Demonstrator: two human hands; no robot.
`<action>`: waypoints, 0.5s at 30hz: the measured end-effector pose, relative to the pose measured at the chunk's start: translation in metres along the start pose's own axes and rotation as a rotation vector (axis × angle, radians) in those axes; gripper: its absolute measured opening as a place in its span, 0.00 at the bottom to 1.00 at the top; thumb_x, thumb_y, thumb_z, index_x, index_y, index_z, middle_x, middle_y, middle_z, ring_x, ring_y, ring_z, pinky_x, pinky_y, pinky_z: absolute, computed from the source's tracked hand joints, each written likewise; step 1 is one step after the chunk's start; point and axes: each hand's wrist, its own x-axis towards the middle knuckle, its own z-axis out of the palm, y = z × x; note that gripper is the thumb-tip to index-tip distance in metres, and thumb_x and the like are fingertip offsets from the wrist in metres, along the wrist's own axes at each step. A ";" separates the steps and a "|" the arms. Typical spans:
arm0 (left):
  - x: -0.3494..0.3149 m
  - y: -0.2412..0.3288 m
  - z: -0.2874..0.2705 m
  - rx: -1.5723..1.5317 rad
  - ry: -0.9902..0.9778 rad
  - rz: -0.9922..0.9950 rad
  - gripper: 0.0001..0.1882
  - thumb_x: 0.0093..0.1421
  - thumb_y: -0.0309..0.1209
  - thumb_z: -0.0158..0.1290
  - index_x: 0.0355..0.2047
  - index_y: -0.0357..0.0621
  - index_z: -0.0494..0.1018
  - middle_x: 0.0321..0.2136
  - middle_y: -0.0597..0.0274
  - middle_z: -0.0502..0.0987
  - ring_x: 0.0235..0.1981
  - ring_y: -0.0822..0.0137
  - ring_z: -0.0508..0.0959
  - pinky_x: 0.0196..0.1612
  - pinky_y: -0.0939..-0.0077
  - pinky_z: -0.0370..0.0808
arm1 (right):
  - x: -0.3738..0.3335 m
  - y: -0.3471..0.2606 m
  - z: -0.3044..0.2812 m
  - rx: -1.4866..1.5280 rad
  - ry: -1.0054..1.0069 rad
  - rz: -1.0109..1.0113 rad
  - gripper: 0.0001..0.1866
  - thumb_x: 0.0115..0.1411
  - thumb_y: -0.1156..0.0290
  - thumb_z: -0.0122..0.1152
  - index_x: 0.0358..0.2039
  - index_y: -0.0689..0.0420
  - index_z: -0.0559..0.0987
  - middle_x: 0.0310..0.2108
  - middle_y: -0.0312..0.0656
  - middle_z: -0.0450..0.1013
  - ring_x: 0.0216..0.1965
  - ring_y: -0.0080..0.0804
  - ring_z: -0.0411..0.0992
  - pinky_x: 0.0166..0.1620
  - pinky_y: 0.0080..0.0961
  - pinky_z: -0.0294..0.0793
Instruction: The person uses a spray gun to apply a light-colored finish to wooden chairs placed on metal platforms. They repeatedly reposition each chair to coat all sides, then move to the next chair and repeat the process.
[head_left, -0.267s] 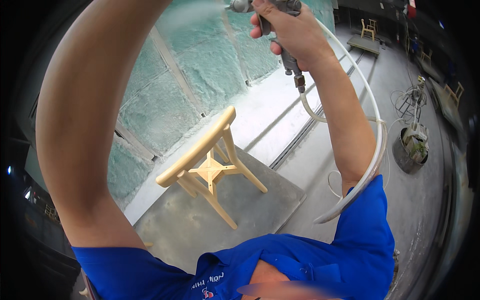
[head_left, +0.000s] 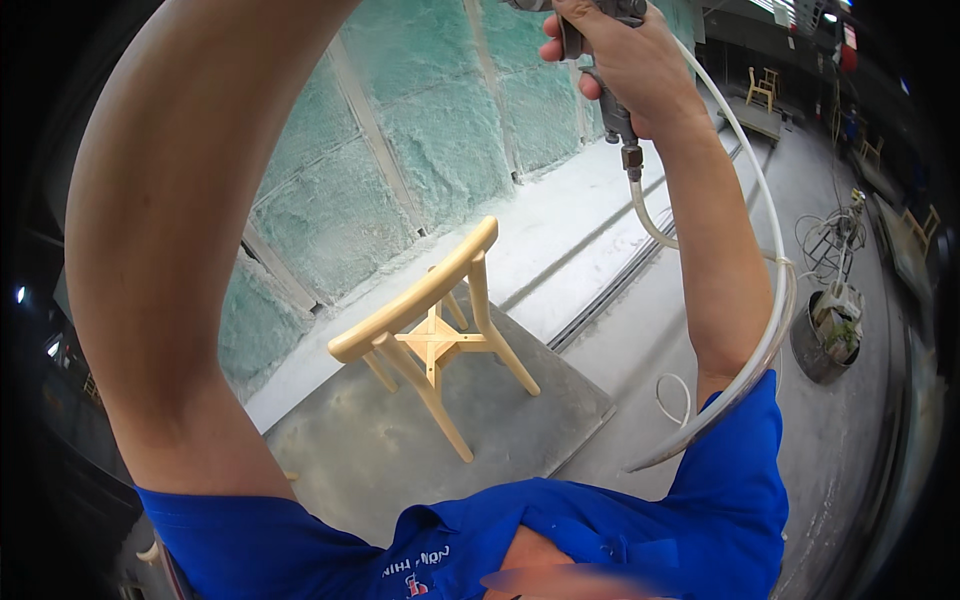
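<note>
My right hand (head_left: pixel 650 70) is raised at the top of the view, its fingers wrapped round a grey metal spray gun (head_left: pixel 618 118). The gun's front end is partly cut off by the upper edge. From its grip a clear hose (head_left: pixel 645 212) curves down and loops past my right forearm. My left forearm runs up out of the picture, so that hand is hidden. Below and between my arms, apart from both, a pale bare-wood chair (head_left: pixel 425 300) with a curved top rail and crossed braces stands on a flat grey platform (head_left: pixel 350 435).
A wall of whitish-green filter matting (head_left: pixel 430 130) stands behind the chair. Rails (head_left: pixel 630 275) run along the floor. To the right are a dark bucket (head_left: pixel 825 345) and a stand with coiled hoses (head_left: pixel 835 240). More chairs (head_left: pixel 762 90) sit on a far platform.
The spray gun in my right hand has shifted right and slightly up in the view. The white mist at its nozzle no longer shows. Chair and background also appear a little further right.
</note>
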 end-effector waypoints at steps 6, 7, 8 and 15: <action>-0.015 -0.010 -0.018 -0.035 -0.001 0.072 0.12 0.48 0.32 0.69 0.34 0.44 0.86 0.30 0.61 0.85 0.31 0.67 0.81 0.39 0.68 0.76 | -0.001 -0.019 0.013 0.002 -0.038 -0.064 0.14 0.72 0.60 0.56 0.46 0.58 0.75 0.33 0.35 0.72 0.30 0.19 0.73 0.22 0.17 0.71; -0.016 -0.011 -0.019 -0.017 -0.007 0.050 0.12 0.48 0.32 0.69 0.34 0.43 0.86 0.29 0.61 0.85 0.31 0.67 0.80 0.38 0.69 0.76 | -0.004 -0.023 0.014 0.005 -0.042 -0.082 0.14 0.72 0.60 0.56 0.46 0.58 0.75 0.33 0.35 0.72 0.30 0.19 0.73 0.22 0.16 0.71; -0.018 -0.014 -0.023 -0.003 0.010 0.055 0.12 0.48 0.31 0.69 0.33 0.43 0.86 0.28 0.62 0.85 0.30 0.68 0.80 0.38 0.69 0.76 | -0.005 -0.027 0.016 0.007 -0.047 -0.113 0.14 0.72 0.60 0.55 0.46 0.59 0.75 0.33 0.35 0.72 0.30 0.19 0.73 0.22 0.16 0.71; -0.031 -0.031 -0.028 -0.067 0.037 0.097 0.11 0.47 0.29 0.71 0.32 0.43 0.85 0.26 0.64 0.84 0.27 0.71 0.78 0.34 0.70 0.75 | -0.005 -0.042 0.039 -0.047 -0.028 -0.083 0.15 0.73 0.60 0.55 0.46 0.60 0.76 0.33 0.35 0.72 0.30 0.19 0.74 0.22 0.15 0.72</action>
